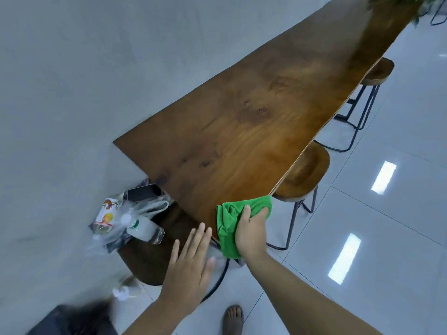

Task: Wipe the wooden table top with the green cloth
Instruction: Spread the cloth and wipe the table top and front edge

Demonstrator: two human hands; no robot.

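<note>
A long wooden table top (254,122) runs from the near corner away to the upper right, against a grey wall. The green cloth (229,221) lies bunched at the table's near corner, partly hanging over the edge. My right hand (251,230) grips the cloth, with fingers curled into its folds. Just left of it, my left hand (191,264) is held flat with straight fingers spread, below the table's near edge, holding nothing.
A stool (154,257) under the near end carries a clear plastic bag (121,218), a water bottle (145,229) and a dark phone (144,192). Two more wooden stools (304,175) (377,71) stand along the right edge. Glossy floor tiles lie to the right; a foot (232,320) shows below.
</note>
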